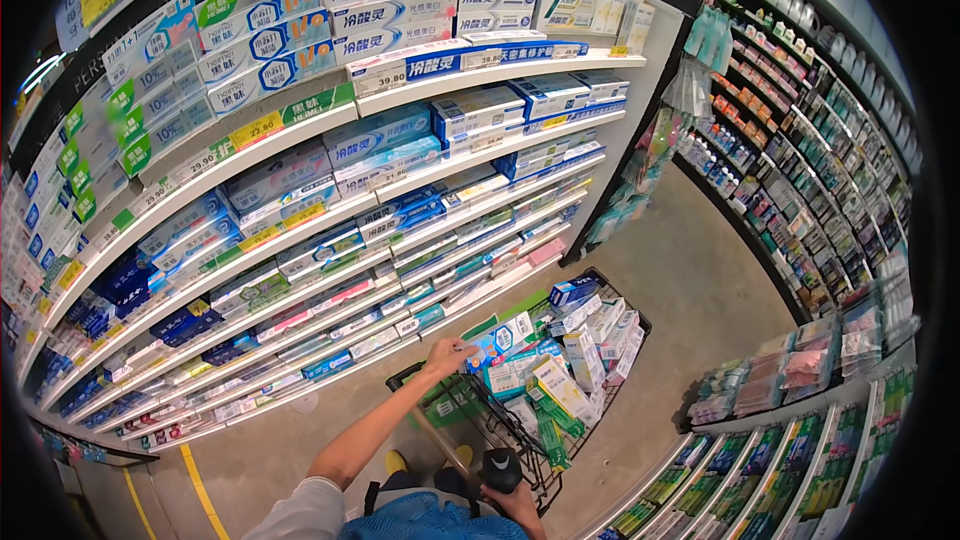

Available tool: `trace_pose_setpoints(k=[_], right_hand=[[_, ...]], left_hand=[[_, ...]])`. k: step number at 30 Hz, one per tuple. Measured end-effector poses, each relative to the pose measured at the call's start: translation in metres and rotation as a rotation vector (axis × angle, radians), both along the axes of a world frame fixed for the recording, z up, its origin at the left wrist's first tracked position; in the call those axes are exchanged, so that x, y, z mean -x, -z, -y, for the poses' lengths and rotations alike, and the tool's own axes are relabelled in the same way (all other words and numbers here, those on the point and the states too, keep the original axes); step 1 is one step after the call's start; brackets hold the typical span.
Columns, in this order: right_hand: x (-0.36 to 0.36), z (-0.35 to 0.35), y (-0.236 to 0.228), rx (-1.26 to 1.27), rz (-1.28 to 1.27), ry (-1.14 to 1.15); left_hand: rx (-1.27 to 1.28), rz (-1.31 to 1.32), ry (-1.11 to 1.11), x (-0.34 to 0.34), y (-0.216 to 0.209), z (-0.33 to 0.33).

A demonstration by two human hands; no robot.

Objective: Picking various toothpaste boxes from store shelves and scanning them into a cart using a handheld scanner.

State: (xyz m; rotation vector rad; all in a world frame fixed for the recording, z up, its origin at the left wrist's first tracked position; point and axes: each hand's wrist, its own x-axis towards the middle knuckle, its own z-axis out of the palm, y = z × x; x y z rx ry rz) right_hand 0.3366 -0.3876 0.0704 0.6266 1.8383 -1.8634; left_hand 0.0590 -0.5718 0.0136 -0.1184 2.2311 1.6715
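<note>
My left hand [450, 357] is stretched out over the shopping cart, fingers closed on the end of a blue-and-white toothpaste box [503, 338]. Beneath and beyond it, the black wire cart [497, 418] carries a heap of toothpaste boxes [585, 355], white, blue and green, lying at various angles. Close to my body, my right hand [515, 503] is curled at the near end of the cart's tan handle bar [440, 440]. A rounded black object [502, 470] sits against its fingers and hides part of them; its kind is unclear.
Curved white shelves [480, 155] packed with toothpaste boxes rise ahead and left. Across the aisle floor [705, 260] stands another stocked shelf [800, 140]. Racks of hanging packs [790, 370] and green packages [750, 480] line the right. Yellow shoes [397, 462] show below me.
</note>
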Motion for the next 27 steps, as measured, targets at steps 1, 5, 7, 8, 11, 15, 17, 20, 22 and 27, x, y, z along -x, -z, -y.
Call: trace_pose_setpoints(k=[1,5,7,8,11,15,17,20,22,27], right_hand=[[0.0,0.002,0.002,-0.033,0.015,-0.049],[-0.012,0.002,0.018,-0.047,-0.045,-0.003],[-0.018,0.003,0.009,-0.025,0.01,-0.01],[-0.024,0.008,0.001,-0.027,0.005,0.003],[-0.022,0.029,-0.034,-0.398,-0.29,0.11],[-0.028,0.03,-0.027,-0.362,-0.227,0.147],[-0.044,0.032,0.014,-0.392,-0.288,0.18],[-0.062,0.025,0.07,-0.449,-0.451,0.138],[-0.056,0.028,0.062,-0.294,-0.042,0.128],[-0.058,0.029,0.054,-0.211,-0.186,0.161]], left_hand=[[0.075,-0.104,0.034,0.0,-0.002,-0.001],[0.21,-0.265,0.093,-0.001,-0.006,-0.013],[0.255,-0.299,0.137,0.0,0.003,-0.021],[0.251,-0.306,0.148,-0.001,0.009,-0.027],[0.34,-0.348,0.171,0.007,0.025,-0.021],[0.41,-0.277,0.253,0.01,0.02,-0.04],[0.487,-0.247,0.313,0.012,0.03,-0.047],[0.49,-0.23,0.332,0.007,0.046,-0.053],[0.51,-0.339,0.25,0.004,0.065,-0.047],[0.514,-0.405,0.151,0.001,0.073,-0.055]])
